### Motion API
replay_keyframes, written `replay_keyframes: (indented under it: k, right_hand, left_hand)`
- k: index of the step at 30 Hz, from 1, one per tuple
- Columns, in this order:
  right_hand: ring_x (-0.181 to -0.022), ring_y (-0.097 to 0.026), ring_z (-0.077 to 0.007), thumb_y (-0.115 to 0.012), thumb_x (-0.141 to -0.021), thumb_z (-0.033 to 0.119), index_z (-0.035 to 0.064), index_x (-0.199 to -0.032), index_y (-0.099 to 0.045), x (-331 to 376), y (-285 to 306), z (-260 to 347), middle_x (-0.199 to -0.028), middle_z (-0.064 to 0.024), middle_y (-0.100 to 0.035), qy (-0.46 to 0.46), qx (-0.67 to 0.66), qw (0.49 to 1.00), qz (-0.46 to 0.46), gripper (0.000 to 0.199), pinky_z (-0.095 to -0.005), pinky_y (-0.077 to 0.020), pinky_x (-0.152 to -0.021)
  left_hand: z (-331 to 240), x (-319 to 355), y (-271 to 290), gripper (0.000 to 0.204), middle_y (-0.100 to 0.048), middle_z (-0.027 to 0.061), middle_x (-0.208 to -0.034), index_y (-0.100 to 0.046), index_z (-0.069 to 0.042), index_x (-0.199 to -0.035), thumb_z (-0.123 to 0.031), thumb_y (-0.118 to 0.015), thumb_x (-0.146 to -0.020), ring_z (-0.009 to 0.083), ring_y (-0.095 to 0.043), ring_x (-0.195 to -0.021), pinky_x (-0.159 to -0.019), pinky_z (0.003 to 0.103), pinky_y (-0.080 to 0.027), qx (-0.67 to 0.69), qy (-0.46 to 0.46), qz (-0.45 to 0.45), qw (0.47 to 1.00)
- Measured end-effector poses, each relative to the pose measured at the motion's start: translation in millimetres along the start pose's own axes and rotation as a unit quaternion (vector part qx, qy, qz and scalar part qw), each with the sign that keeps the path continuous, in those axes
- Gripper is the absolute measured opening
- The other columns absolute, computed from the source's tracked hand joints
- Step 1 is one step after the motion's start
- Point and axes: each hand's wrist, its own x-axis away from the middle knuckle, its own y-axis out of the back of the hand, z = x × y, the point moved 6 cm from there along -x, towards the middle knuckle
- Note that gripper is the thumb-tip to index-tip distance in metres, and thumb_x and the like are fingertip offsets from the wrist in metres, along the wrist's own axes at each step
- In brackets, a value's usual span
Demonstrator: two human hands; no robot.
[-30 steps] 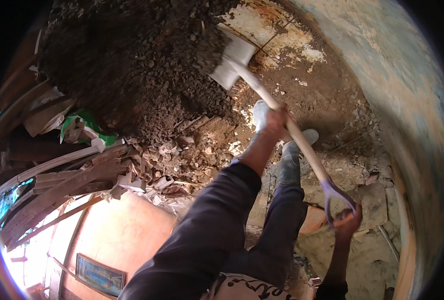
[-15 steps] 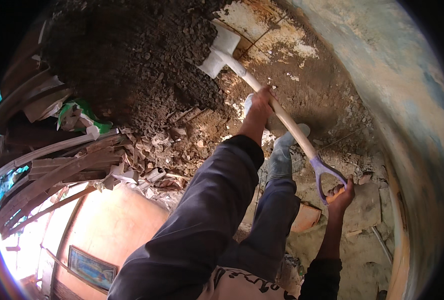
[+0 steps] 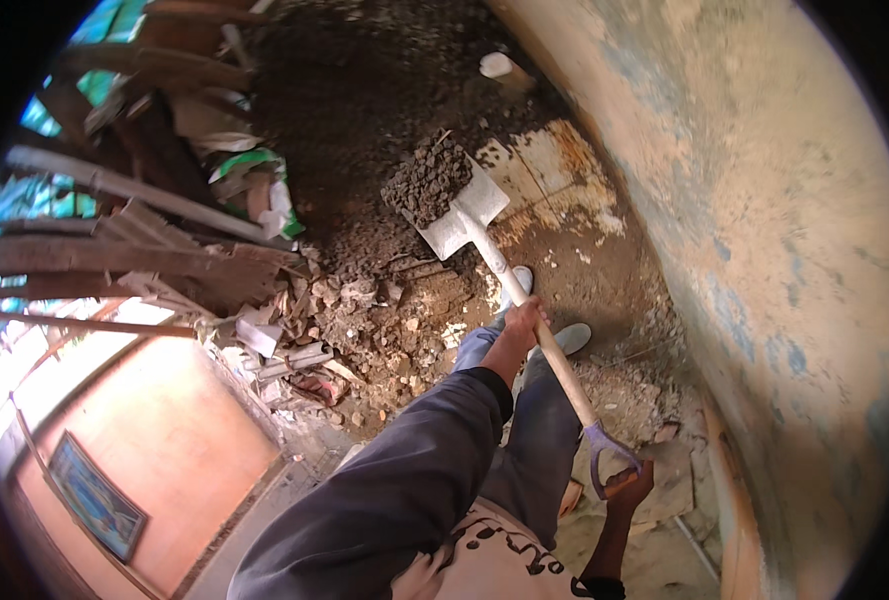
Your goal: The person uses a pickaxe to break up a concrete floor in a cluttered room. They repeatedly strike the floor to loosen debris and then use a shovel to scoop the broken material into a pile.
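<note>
Left hand [image 3: 526,314] curled round the shaft [image 3: 556,360], right hand [image 3: 630,484] round the purple handle [image 3: 594,437]; shovel [image 3: 570,384] ran near right to far left, blade [image 3: 482,198] with soil [image 3: 429,182] nearer left hand.

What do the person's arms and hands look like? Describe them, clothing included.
The left hand and right hand wear no gloves. On the left, a loose, creased, dark grey fabric sleeve ends in a black cuff short of the wrist; on the right, only the end of a black fabric sleeve shows, at the lower edge. No markings show on either.
</note>
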Motion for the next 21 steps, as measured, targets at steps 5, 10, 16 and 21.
replay_keyframes:
  k: [5,10,16,21]
  right_hand:
    - [-0.038,-0.034,-0.0122,-0.052,-0.094,0.048,0.0173,-0.070,-0.042,71,-27,41,-0.050,0.0028,-0.032,0.079,0.013,0.995,0.065,0.040,-0.0301,-0.0290,-0.036]
    - [-0.043,-0.037,-0.0100,-0.052,-0.094,0.050,0.0161,-0.079,-0.047,80,-40,61,-0.053,0.0041,-0.037,0.052,0.068,0.989,0.121,0.037,-0.0268,-0.0292,-0.039]
    - [-0.057,-0.049,-0.0124,-0.051,-0.093,0.048,0.0113,-0.089,-0.054,81,-33,89,-0.067,0.0010,-0.049,-0.011,0.091,0.953,0.290,0.037,-0.0290,-0.0408,-0.050]
    - [-0.071,-0.055,-0.0166,-0.052,-0.092,0.047,0.0061,-0.096,-0.056,48,-11,180,-0.082,-0.0035,-0.055,0.159,0.316,0.903,0.243,0.042,-0.0316,-0.0458,-0.061]
  left_hand:
    - [-39,71,9,0.012,-0.052,0.0063,-0.069,-0.055,-0.004,-0.086,-0.011,-0.065,-0.087,0.0187,-0.055,-0.057,-0.051,0.034,-0.051,0.029,-0.041,0.008,0.999]
    - [-59,101,38,0.015,-0.054,0.0068,-0.063,-0.056,-0.002,-0.077,-0.009,-0.070,-0.079,0.0198,-0.053,-0.046,-0.041,0.035,-0.046,0.172,-0.088,0.004,0.981]
    - [-55,143,53,0.017,-0.053,0.0049,-0.062,-0.056,-0.003,-0.081,-0.011,-0.070,-0.078,0.0177,-0.052,-0.047,-0.042,0.035,-0.047,0.220,-0.131,0.008,0.967]
    - [-51,197,58,0.014,-0.053,0.0049,-0.065,-0.055,-0.004,-0.083,-0.010,-0.068,-0.081,0.0171,-0.053,-0.051,-0.045,0.034,-0.050,0.289,-0.107,0.042,0.950]
